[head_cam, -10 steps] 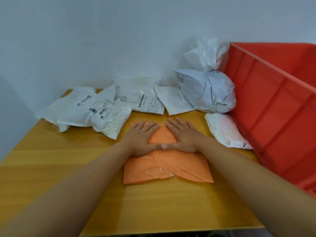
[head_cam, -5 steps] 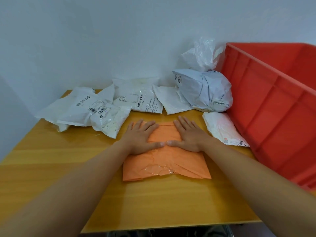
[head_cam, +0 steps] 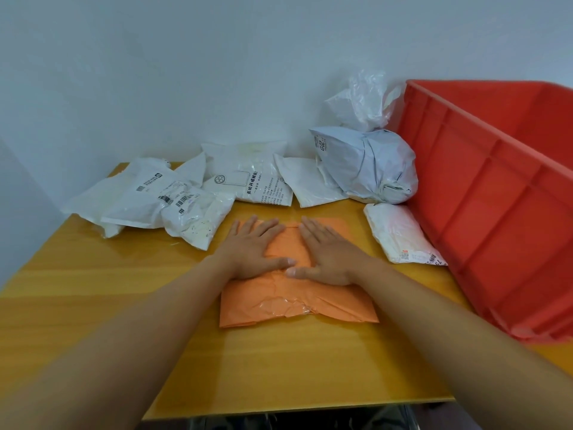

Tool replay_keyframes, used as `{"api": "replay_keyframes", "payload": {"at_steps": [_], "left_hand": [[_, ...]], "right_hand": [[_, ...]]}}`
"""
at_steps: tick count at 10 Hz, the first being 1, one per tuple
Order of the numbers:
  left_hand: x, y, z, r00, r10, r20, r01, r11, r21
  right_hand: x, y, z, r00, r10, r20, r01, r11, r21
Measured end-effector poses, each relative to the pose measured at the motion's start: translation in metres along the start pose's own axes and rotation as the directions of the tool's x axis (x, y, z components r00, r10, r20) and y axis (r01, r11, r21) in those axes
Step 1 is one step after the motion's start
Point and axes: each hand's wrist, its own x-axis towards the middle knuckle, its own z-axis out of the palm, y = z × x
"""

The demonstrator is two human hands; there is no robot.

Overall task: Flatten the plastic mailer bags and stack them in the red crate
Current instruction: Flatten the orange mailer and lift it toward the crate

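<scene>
1. Visibly, the big red plastic crate [head_cam: 496,212] on the right shows no bags inside.
2. Unflattened white and grey plastic mailers [head_cam: 248,178] crowd the yellow wooden table [head_cam: 93,290].
3. Centred, the crinkled orange plastic mailer bag [head_cam: 294,302] is being flattened.
4. Left hand [head_cam: 251,249] and right hand [head_cam: 328,254] press it, fingers spread flat, gripping nothing.

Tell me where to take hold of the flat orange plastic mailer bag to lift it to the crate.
Take the flat orange plastic mailer bag by its two short side edges, one hand from each side. It lies flat on the wooden table, so fingers probably must slide under an edge; the near corners are uncovered.
</scene>
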Motion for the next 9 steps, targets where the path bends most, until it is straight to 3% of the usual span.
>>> {"api": "replay_keyframes", "payload": {"at_steps": [3,9], "left_hand": [[0.0,-0.002,0.001,1.0,0.013,0.003,-0.013,1.0,-0.004],[0.0,-0.002,0.001,1.0,0.006,0.004,-0.006,1.0,0.004]], "right_hand": [[0.003,-0.014,0.016,1.0,-0.028,0.003,0.028,0.999,-0.024],[-0.029,0.001,0.014,0.991,0.13,0.01,-0.13,0.992,-0.006]]}}
